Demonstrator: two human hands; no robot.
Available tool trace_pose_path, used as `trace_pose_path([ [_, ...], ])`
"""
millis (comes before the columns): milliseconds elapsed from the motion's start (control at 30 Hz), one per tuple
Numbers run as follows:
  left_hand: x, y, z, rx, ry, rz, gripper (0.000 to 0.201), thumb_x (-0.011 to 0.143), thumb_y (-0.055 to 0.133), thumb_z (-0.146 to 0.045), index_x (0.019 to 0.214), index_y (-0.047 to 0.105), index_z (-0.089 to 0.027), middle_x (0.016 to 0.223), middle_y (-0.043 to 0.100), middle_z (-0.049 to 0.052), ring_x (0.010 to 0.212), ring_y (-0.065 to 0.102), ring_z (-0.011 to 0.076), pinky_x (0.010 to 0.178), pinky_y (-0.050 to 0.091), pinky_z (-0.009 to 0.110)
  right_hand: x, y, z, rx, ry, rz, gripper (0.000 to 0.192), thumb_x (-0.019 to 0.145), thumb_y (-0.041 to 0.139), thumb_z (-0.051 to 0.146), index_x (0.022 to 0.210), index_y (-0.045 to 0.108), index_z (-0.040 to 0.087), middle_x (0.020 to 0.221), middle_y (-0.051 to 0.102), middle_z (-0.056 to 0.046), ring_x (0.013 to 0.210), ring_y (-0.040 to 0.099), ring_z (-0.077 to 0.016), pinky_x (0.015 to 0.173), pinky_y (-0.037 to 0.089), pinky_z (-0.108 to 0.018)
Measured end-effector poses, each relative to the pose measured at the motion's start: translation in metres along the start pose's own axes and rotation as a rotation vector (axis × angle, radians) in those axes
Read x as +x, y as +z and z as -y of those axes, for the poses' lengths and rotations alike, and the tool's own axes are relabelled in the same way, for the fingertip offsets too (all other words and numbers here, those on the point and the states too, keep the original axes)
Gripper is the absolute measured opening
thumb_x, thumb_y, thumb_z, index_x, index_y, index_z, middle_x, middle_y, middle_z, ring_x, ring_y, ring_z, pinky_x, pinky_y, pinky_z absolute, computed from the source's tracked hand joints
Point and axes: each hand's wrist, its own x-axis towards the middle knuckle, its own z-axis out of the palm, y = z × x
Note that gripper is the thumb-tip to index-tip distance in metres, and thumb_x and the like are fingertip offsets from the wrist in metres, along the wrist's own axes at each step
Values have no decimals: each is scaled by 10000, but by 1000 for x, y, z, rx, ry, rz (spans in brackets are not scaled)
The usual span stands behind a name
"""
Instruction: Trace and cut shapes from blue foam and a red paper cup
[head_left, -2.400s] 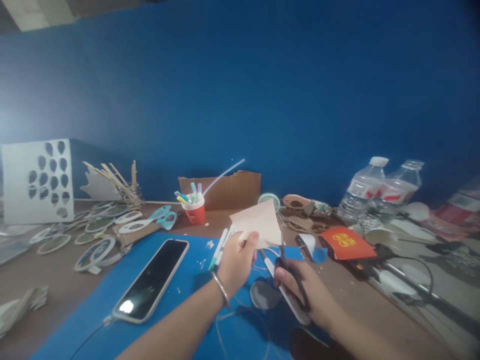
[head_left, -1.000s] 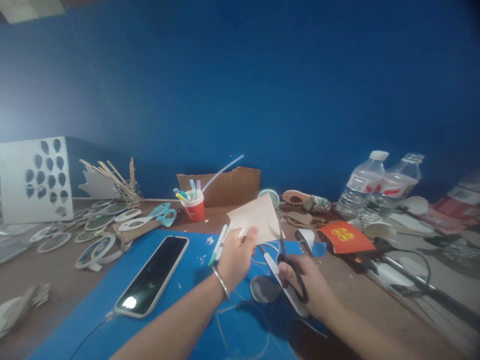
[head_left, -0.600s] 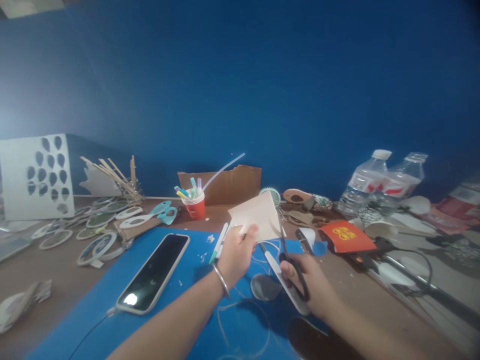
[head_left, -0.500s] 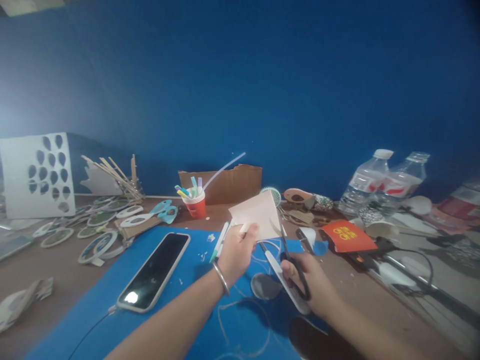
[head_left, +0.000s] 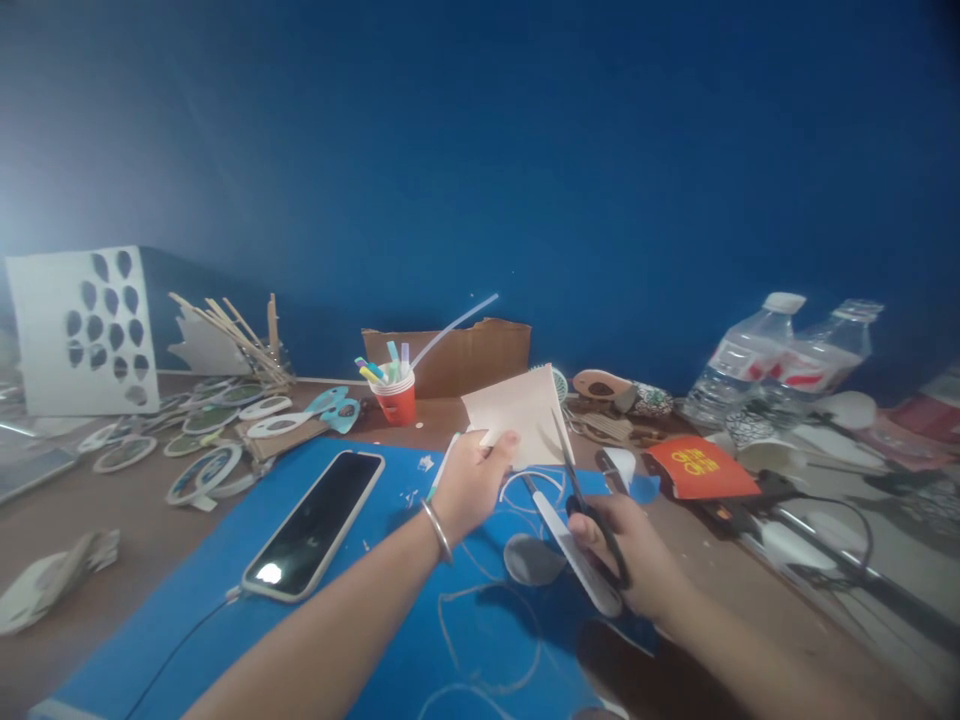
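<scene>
A cream-coloured sheet of paper or thin card (head_left: 517, 412) is pinched at its lower left by my left hand (head_left: 472, 480), thumb on top. My right hand (head_left: 626, 545) grips black-handled scissors (head_left: 581, 495), fingers through the loops. The blades point up and lie at the card's right edge; whether they touch it I cannot tell. Beneath, on the blue mat (head_left: 375, 640), lie a white-handled knife (head_left: 577, 560) and a grey rounded piece (head_left: 534, 558). Pale curved outlines mark the mat nearby.
On the mat's left is a phone (head_left: 315, 525) with a cable. Behind stand a red paper cup (head_left: 396, 403) of pens and a piece of cardboard (head_left: 472, 355). Cut rings (head_left: 202, 475) lie left; an orange packet (head_left: 701, 467) and plastic bottles (head_left: 746, 350) stand right.
The view has shifted slightly, so most things sit a little higher and further right. The scissors have moved slightly down and right relative to the card. Both hands keep their holds.
</scene>
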Motion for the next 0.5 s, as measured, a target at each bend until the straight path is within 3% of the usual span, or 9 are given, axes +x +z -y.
trace_pose_path([
  [500, 6, -13, -6, 50, 42, 87, 403, 809, 460, -469, 559, 394, -160, 469, 348, -51, 453, 302, 58, 444, 229, 202, 4, -9, 0, -103, 17, 62, 619, 609, 386, 799, 534, 328, 187, 524, 243, 50, 512, 246, -90, 449, 157, -236],
])
